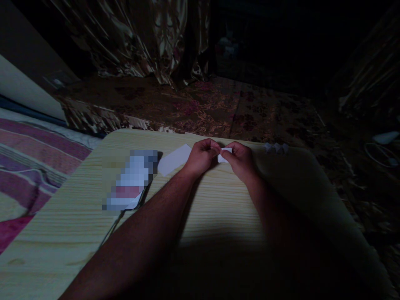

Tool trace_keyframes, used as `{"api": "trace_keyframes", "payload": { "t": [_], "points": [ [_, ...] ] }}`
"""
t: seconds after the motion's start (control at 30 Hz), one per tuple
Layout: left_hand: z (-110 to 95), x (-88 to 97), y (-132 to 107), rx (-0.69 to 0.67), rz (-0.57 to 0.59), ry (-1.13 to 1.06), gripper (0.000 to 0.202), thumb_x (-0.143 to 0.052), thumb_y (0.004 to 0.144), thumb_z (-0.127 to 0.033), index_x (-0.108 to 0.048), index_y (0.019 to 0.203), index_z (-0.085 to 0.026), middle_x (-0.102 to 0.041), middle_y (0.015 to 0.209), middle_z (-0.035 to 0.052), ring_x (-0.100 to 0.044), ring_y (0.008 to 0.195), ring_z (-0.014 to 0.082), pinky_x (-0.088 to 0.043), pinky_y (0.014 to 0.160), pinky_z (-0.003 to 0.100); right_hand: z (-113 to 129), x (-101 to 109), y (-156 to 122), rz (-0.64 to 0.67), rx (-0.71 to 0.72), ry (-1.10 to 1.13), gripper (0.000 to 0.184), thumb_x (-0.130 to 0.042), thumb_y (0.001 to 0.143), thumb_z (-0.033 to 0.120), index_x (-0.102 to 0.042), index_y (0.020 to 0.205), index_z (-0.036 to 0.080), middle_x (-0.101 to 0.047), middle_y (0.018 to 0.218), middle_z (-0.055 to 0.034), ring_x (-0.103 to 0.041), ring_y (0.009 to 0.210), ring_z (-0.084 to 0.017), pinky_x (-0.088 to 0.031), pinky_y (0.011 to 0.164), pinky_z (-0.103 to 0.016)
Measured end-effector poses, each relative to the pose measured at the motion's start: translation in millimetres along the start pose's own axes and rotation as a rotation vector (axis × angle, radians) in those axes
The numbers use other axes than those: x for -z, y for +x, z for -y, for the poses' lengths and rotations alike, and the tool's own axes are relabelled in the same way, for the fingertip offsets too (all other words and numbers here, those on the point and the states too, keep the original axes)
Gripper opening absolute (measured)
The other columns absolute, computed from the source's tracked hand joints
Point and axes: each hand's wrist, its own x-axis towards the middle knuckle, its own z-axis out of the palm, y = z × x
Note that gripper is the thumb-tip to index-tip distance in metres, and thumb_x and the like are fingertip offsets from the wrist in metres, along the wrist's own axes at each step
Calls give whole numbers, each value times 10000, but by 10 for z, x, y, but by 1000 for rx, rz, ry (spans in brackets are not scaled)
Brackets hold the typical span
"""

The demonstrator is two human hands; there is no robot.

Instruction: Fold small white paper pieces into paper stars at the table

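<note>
Both my hands meet near the far edge of a light wooden table (218,216). My left hand (201,157) and my right hand (240,160) are closed in pinches on a small white piece of paper (224,155) held between them, just above the tabletop. A larger white paper strip (173,159) lies flat on the table just left of my left hand. Small folded white paper pieces (276,147) sit at the table's far edge, to the right of my right hand.
A blurred-out flat object (133,180) lies on the table to the left, with a thin cable (114,225) running from it. A striped blanket (28,166) is at the left. Patterned dark fabric (203,108) covers the floor beyond; the room is dim.
</note>
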Motion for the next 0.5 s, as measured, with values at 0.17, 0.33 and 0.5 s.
{"api": "trace_keyframes", "payload": {
  "t": [0.17, 0.33, 0.5],
  "points": [
    [22, 1, 5, -7, 20, 54, 74, -604, 653, -220, -600, 691, -156, -501, 539, -40, -383, 503, 87, -302, 517, 235, -6, 36, -2, 66, 51, 11, 140, -672, 725, 299, -624, 754, 171, -595, 662, 15, -523, 611, -122, -387, 568, -250],
    [30, 7, 9, -1, 16, 55, 87, -603, 657, -237, -593, 703, -164, -482, 524, -47, -371, 492, 88, -300, 511, 237, 24, 17, -15, 33, 37, -2, 135, -668, 726, 303, -630, 744, 175, -584, 631, 24, -514, 592, -120, -370, 548, -245],
    [2, 2, -1, 12, 24, 52, 94, -619, 650, -238, -587, 691, -161, -476, 520, -51, -361, 490, 84, -292, 508, 237, 39, 10, -14, 28, 43, -8, 108, -635, 736, 284, -623, 722, 178, -572, 622, 29, -489, 578, -112, -346, 533, -240]
  ]
}}
